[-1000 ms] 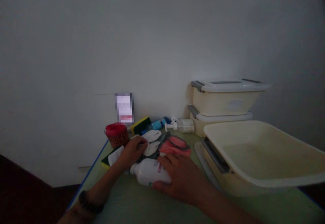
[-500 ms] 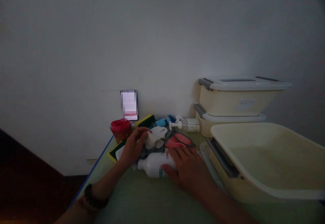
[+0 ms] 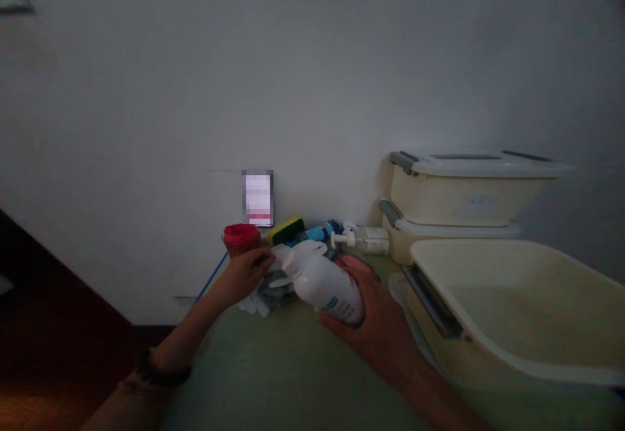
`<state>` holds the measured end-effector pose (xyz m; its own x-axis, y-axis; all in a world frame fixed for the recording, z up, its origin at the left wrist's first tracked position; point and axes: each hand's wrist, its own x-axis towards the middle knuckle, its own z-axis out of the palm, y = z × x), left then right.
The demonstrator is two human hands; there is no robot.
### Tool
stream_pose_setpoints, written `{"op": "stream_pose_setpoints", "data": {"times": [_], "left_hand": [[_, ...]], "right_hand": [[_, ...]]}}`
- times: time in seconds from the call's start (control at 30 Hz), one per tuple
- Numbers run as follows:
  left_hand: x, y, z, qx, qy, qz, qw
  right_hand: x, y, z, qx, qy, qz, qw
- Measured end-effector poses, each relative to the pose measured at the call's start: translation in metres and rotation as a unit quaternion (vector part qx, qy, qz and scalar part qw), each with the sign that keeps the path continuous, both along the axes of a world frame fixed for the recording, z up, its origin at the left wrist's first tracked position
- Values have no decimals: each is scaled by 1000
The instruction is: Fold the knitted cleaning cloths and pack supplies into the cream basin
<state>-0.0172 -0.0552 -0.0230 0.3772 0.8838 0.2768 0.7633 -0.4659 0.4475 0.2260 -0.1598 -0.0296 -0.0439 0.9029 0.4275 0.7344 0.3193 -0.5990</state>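
Observation:
My right hand [image 3: 378, 317] is wrapped round a white plastic bottle [image 3: 327, 284], tilted with its neck toward the upper left. My left hand [image 3: 247, 275] is closed, its fingertips pinched together close to the bottle's neck; what they hold, if anything, I cannot make out. Behind the bottle shows part of a white, rounded plastic item [image 3: 312, 247]. Below the left hand lie a white crumpled piece like a glove [image 3: 254, 304] and dark grey material [image 3: 276, 294]. Some reddish cloth-like material [image 3: 359, 263] is partly hidden by my right hand.
A red basket [image 3: 241, 239], a yellow and dark green sponge [image 3: 287, 230], a blue bottle [image 3: 317, 231] and a clear pump bottle [image 3: 368, 239] lie along the wall. A phone [image 3: 258, 198] leans there. An open cream bin [image 3: 488, 314] and stacked lidded boxes [image 3: 469, 196] stand at right.
My right hand has closed round the white bottle and raised it from lying flat to a tilt. My left hand has drawn its fingers together, away from the white plastic item.

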Motion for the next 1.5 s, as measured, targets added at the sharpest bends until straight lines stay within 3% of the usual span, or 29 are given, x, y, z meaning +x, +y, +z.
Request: {"op": "stream_pose_setpoints", "data": {"times": [0.17, 0.4, 0.5, 0.6, 0.7, 0.77, 0.83, 0.93, 1.2, 1.33, 1.5], "left_hand": [[0, 1, -13, 4, 21, -7, 1000], [7, -5, -15, 37, 61, 5, 997], [11, -10, -16, 81, 77, -10, 994], [18, -18, -18, 100, 125, -87, 983], [26, -25, -17, 75, 133, -136, 979], [29, -28, -14, 55, 113, -152, 980], [31, -30, -10, 41, 100, -173, 979], [30, -30, -6, 38, 93, -203, 974], [29, -30, -9, 58, 57, -217, 973], [31, -30, -16, 113, -12, -179, 977], [36, -25, -23, 173, -165, -66, 969]], "right_hand": [[-5, 8, -9, -13, 201, -31, 979], [-3, 7, -12, -13, 219, -25, 975], [-6, 2, 4, 22, 220, -28, 975], [-15, 7, 29, 64, 214, -44, 974], [-24, 28, 50, 111, 173, -54, 977], [-26, 48, 55, 150, 115, -65, 980], [-23, 68, 52, 145, 48, -98, 983], [-15, 86, 38, 55, -75, -152, 984], [1, 84, -2, 11, -201, -118, 972], [-3, 82, -6, 28, -209, -83, 974], [-12, 57, -11, 63, -166, -59, 982]]}}
